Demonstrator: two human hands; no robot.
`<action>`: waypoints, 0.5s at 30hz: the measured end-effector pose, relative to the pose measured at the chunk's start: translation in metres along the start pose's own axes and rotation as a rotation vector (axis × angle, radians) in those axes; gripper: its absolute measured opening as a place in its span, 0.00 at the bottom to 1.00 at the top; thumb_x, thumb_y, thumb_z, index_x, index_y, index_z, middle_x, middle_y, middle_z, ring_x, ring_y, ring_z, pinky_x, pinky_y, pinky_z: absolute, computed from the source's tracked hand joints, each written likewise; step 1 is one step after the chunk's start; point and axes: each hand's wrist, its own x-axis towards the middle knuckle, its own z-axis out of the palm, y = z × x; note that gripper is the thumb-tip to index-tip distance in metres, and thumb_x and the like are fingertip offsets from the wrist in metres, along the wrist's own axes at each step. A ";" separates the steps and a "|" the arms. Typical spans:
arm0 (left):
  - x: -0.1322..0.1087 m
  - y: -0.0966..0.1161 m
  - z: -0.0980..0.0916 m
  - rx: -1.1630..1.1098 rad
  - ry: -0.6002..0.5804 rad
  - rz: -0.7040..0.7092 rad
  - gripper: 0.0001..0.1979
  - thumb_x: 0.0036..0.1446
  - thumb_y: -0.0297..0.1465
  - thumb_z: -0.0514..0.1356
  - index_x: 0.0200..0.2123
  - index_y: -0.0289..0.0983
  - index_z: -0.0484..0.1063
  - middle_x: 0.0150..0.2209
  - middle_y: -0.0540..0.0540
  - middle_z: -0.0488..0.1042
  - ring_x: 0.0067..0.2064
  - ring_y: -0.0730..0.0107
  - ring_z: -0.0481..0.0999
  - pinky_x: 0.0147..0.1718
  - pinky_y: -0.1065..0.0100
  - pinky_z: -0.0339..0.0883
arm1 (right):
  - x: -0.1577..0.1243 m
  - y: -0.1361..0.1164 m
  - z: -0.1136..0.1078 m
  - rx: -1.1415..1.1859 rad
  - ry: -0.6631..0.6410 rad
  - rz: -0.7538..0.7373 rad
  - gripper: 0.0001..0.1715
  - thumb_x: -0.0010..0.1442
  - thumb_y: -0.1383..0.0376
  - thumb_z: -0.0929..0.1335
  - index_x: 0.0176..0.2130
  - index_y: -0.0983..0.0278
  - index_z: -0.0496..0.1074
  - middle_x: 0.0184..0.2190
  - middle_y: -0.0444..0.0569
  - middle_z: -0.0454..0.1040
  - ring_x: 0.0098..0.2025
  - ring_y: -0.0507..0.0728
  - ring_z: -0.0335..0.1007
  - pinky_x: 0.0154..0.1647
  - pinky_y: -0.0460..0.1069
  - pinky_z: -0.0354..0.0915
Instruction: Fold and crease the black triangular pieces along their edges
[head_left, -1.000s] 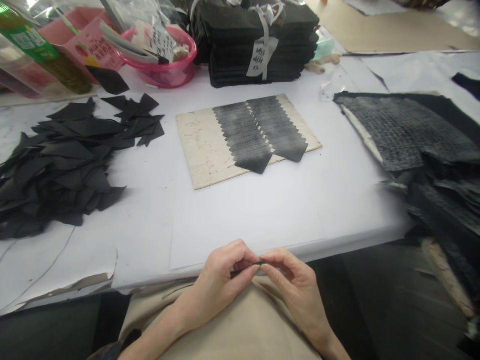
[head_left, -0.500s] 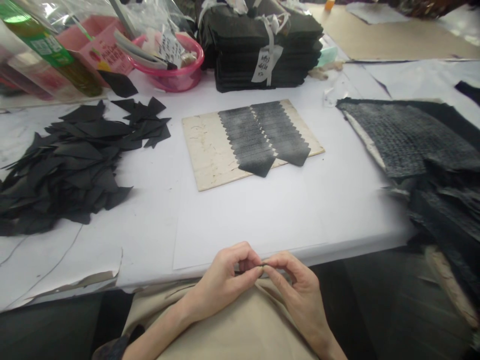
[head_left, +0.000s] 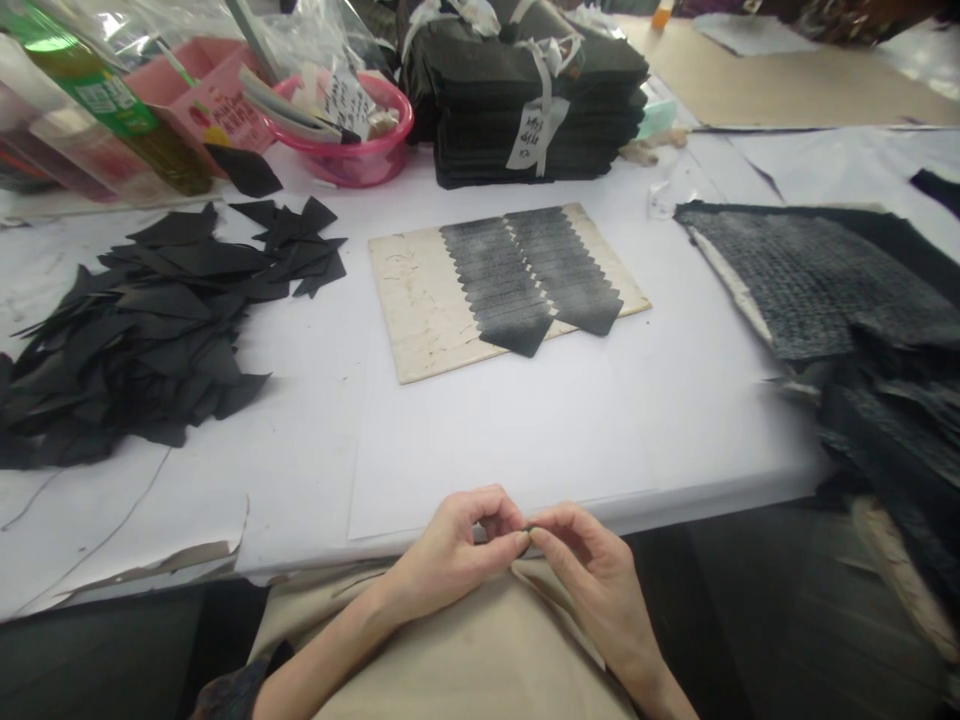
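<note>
My left hand (head_left: 469, 535) and my right hand (head_left: 592, 575) meet at the fingertips over my lap, just in front of the table edge. Thumb and forefinger of each are pinched together around something tiny and dark, too small to name. Beyond them on the white table lies a pale board (head_left: 416, 300). Two rows of overlapping dark grey pointed pieces (head_left: 499, 285) rest on it, with zigzag side edges and their tips hanging past the board's near edge.
A heap of black fabric pieces (head_left: 157, 320) spreads over the left. Behind stand a pink basket (head_left: 352, 160), a green-labelled bottle (head_left: 112, 100) and a tied black stack (head_left: 525, 110). Dark textured cloth (head_left: 832, 270) lies at the right, hanging over the edge.
Both hands stay pinched together in nearly the same place, with only slight finger movement. The view has shifted a little; the things on the table have not moved.
</note>
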 end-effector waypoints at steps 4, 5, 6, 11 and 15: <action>0.001 -0.002 0.001 -0.024 -0.023 -0.022 0.08 0.60 0.32 0.60 0.32 0.34 0.71 0.29 0.51 0.69 0.32 0.73 0.64 0.33 0.73 0.59 | 0.002 0.002 -0.001 -0.039 0.003 -0.022 0.08 0.64 0.59 0.68 0.36 0.61 0.73 0.33 0.43 0.76 0.37 0.53 0.72 0.41 0.45 0.65; 0.002 -0.002 0.001 -0.029 -0.027 -0.027 0.08 0.60 0.33 0.60 0.32 0.34 0.71 0.29 0.51 0.69 0.32 0.73 0.65 0.33 0.73 0.59 | 0.002 0.003 -0.001 -0.061 0.006 -0.033 0.08 0.64 0.59 0.68 0.36 0.61 0.73 0.32 0.43 0.75 0.36 0.53 0.72 0.41 0.45 0.65; 0.003 -0.003 0.002 -0.032 -0.027 -0.031 0.08 0.60 0.33 0.60 0.32 0.34 0.72 0.29 0.50 0.70 0.32 0.73 0.65 0.33 0.73 0.59 | 0.002 0.003 -0.001 -0.085 0.013 -0.047 0.09 0.64 0.59 0.68 0.35 0.61 0.72 0.32 0.43 0.75 0.36 0.53 0.71 0.40 0.44 0.65; 0.005 -0.003 0.000 0.051 0.038 -0.022 0.08 0.61 0.34 0.60 0.33 0.35 0.74 0.31 0.49 0.74 0.34 0.71 0.70 0.34 0.73 0.61 | 0.005 0.001 0.000 -0.129 0.129 -0.019 0.13 0.65 0.56 0.66 0.33 0.62 0.70 0.29 0.42 0.71 0.33 0.52 0.66 0.34 0.44 0.62; 0.005 -0.005 -0.004 0.150 0.060 -0.003 0.07 0.62 0.32 0.59 0.33 0.36 0.74 0.32 0.50 0.74 0.34 0.71 0.71 0.35 0.73 0.62 | 0.011 0.003 -0.002 -0.015 0.162 0.073 0.16 0.65 0.53 0.66 0.33 0.62 0.68 0.30 0.43 0.69 0.33 0.53 0.64 0.35 0.45 0.62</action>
